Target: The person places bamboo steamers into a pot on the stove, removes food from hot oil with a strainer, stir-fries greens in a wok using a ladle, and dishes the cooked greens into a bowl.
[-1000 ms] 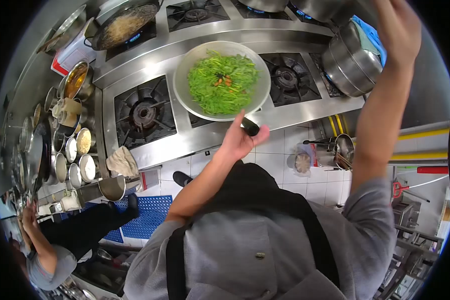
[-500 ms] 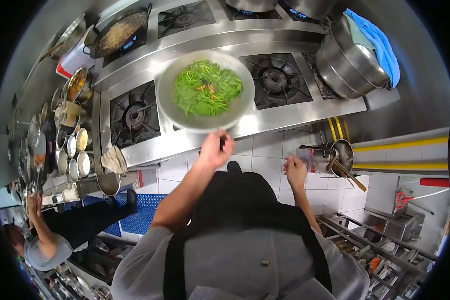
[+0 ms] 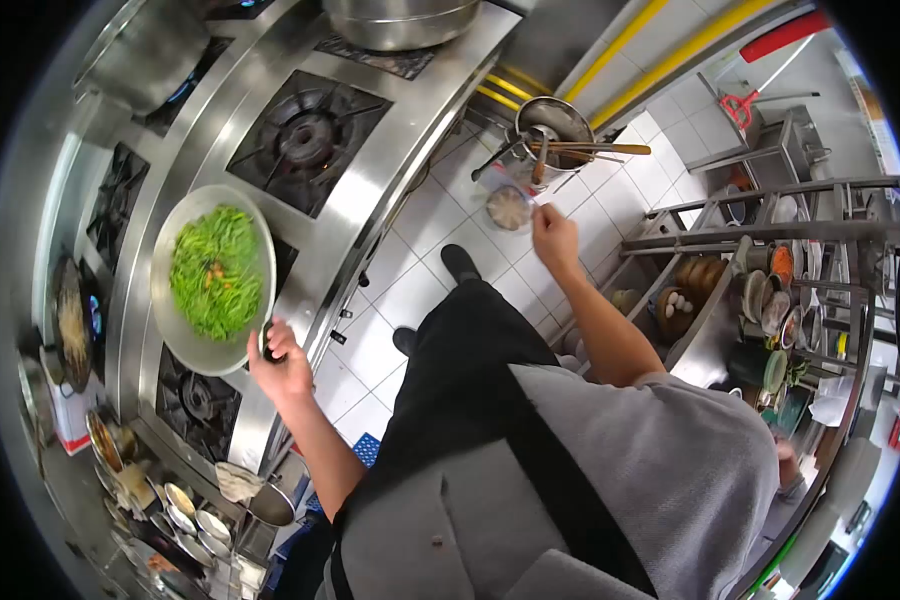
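Note:
A wide, light-coloured pan (image 3: 173,335) holds leafy greens (image 3: 215,270) with small reddish pieces on top. It sits over the front of the stove. My left hand (image 3: 285,365) is closed around its short black handle. Away to the right, my right hand (image 3: 555,240) has its fingers curled; what they hold, if anything, is hidden. Right beside those fingers is a clear, round-looking container or bag (image 3: 510,207) with pale contents. I cannot tell whether they touch it.
A burner (image 3: 306,138) lies right of the pan, a steel pot (image 3: 402,22) beyond it. Utensils with wooden handles rest over a metal bowl (image 3: 555,118). Shelving with food containers (image 3: 765,300) lines the right side. Another person's hand (image 3: 786,462) shows at far right.
My view has turned to the right, swinging the stove to the left side. My left hand keeps hold of the pan handle. The right hand now appears beside the clear container.

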Demonstrator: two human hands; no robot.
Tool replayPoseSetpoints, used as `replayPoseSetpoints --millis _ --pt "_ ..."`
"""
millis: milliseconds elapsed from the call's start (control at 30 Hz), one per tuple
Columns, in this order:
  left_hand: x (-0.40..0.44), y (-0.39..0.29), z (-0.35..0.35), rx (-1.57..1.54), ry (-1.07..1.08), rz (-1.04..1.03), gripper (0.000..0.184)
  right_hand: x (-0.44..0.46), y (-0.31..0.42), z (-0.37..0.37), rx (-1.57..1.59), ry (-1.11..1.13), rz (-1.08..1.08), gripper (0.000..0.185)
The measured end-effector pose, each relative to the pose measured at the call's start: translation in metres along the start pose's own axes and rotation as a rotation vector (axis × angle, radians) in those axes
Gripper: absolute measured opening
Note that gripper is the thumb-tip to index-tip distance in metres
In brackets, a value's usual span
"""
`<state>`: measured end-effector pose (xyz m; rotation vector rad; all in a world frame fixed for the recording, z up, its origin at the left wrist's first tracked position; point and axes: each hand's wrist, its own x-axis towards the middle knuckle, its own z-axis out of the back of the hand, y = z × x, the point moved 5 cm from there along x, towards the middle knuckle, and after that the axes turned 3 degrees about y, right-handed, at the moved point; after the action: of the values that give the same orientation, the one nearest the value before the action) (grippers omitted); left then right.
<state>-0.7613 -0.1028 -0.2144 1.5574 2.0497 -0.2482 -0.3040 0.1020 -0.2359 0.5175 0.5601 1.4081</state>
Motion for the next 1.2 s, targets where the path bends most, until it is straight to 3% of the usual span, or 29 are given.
replayPoseSetpoints --millis 33,67,133,200,233,267,300,367,600,633,700,733,833,867,933,1000,1067,1100,1133,1200 --pt "-0.004 0.005 0.001 0.017 0.007 -0.072 0.044 0.019 -0.018 0.016 0.016 -0.144 -0.086 0.034" --pt "-0.008 0.013 0.004 0.048 0.022 -0.11 0.059 0.041 -0.033 0.02 0.016 -0.141 -0.095 0.034" --pt "-0.01 0.009 0.031 0.184 0.123 -0.156 0.082 0.091 -0.078 0.028 0.011 -0.244 -0.322 0.038" --pt "-0.012 0.014 0.039 0.227 0.183 -0.206 0.094 0.156 -0.157 -0.021 -0.072 -0.007 -0.405 0.045" --pt "-0.014 0.015 0.04 0.233 0.191 -0.229 0.1 0.158 -0.135 -0.023 0.21 0.146 -0.507 0.052" --pt "-0.015 0.008 0.038 0.299 0.185 -0.308 0.09 0.173 -0.148 -0.046 0.382 0.181 -0.721 0.051" --pt "-0.016 0.001 0.035 0.25 0.217 -0.243 0.079 0.196 -0.171 -0.083 0.56 0.35 -0.748 0.043" --pt "-0.016 -0.018 0.027 0.308 0.074 -0.181 0.072 0.224 -0.186 -0.124 0.704 0.352 -0.726 0.028" --pt "-0.027 -0.015 0.0 0.257 -0.11 -0.115 0.069 0.211 -0.206 -0.115 0.432 -0.039 -0.655 0.02" --pt "-0.026 -0.017 0.002 0.208 -0.123 -0.128 0.07 0.205 -0.212 -0.11 0.31 -0.045 -0.59 0.022" --pt "-0.023 -0.021 0.006 0.152 -0.128 -0.144 0.071 0.154 -0.216 -0.094 0.456 0.121 -0.824 0.023" --pt "-0.022 -0.024 0.008 0.149 -0.112 -0.134 0.071 0.128 -0.216 -0.083 0.41 0.11 -0.816 0.024" --pt "-0.021 -0.036 0.017 0.226 -0.035 -0.167 0.066 0.045 -0.231 -0.051 0.243 -0.035 -0.376 0.032" --pt "-0.024 -0.029 0.014 0.432 -0.296 -0.54 0.058 0.021 -0.212 -0.028 0.237 0.028 -0.519 0.033" --pt "-0.028 -0.006 0.002 0.329 -0.373 -0.64 0.046 -0.006 -0.238 -0.021 0.375 0.071 -0.372 0.025" --pt "-0.018 -0.017 0.016 0.074 -0.176 -0.343 0.044 0.002 -0.132 0.025 0.296 0.256 -0.111 0.015" --pt "-0.011 -0.009 0.004 -0.01 -0.175 -0.361 0.046 0.019 -0.071 0.026 0.228 0.328 0.237 0.012" --pt "-0.007 -0.003 -0.002 -0.104 -0.064 -0.258 0.043 0.026 -0.042 0.023 0.189 0.349 0.401 0.012" --pt "-0.005 0.006 -0.01 -0.167 -0.105 -0.327 0.037 0.024 0.015 0.022 0.131 0.443 0.443 0.012" --pt "0.01 -0.004 0.0 -0.101 0.073 -0.251 0.017 0.015 0.101 0.001 0.003 0.534 0.657 0.025"
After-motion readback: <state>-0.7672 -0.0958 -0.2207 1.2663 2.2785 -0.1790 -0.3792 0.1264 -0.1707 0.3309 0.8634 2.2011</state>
